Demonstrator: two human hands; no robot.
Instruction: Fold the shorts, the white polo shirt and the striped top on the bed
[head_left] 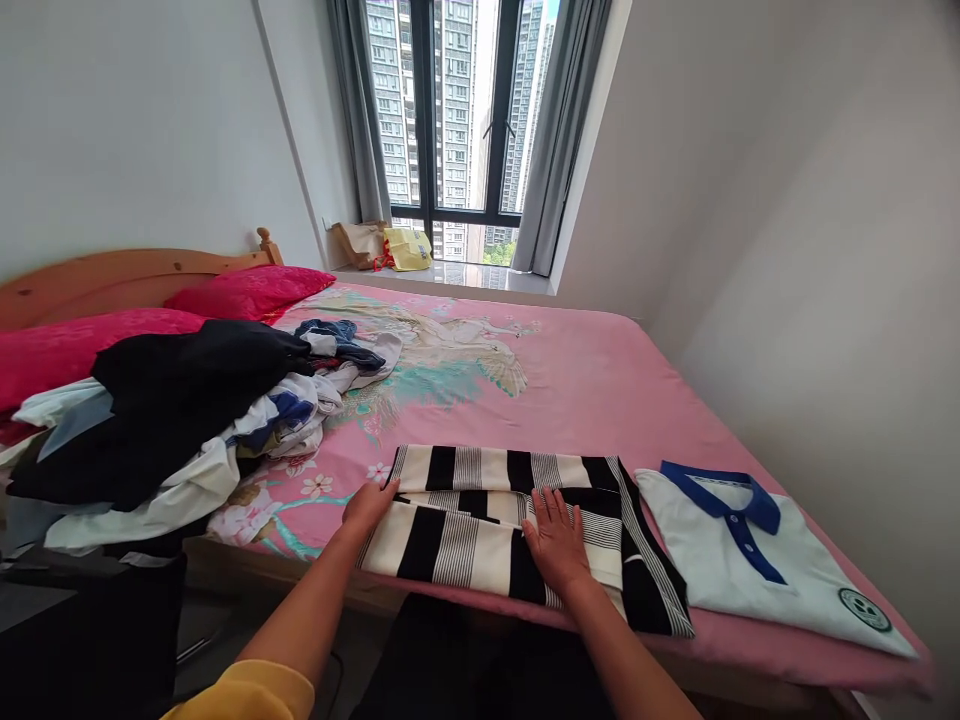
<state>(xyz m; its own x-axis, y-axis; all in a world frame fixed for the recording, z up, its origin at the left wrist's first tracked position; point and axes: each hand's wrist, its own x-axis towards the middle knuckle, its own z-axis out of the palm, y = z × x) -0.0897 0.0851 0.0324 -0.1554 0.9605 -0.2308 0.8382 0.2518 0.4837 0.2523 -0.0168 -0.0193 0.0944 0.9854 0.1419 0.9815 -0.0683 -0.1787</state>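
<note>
A black-and-cream striped garment lies folded into a long rectangle at the near edge of the bed. At its left end, my left hand is closed around the edge of the cloth. My right hand rests flat on the right half of the garment, with fingers spread. Beyond that hand, a black striped part slants out to the right. Beside it lies a folded white polo shirt with a blue collar and a round dark badge.
A loose heap of clothes covers the bed's left side, near red pillows and a wooden headboard. Pink bedding stretches toward the window. Bags sit on the sill. A wall runs along the right.
</note>
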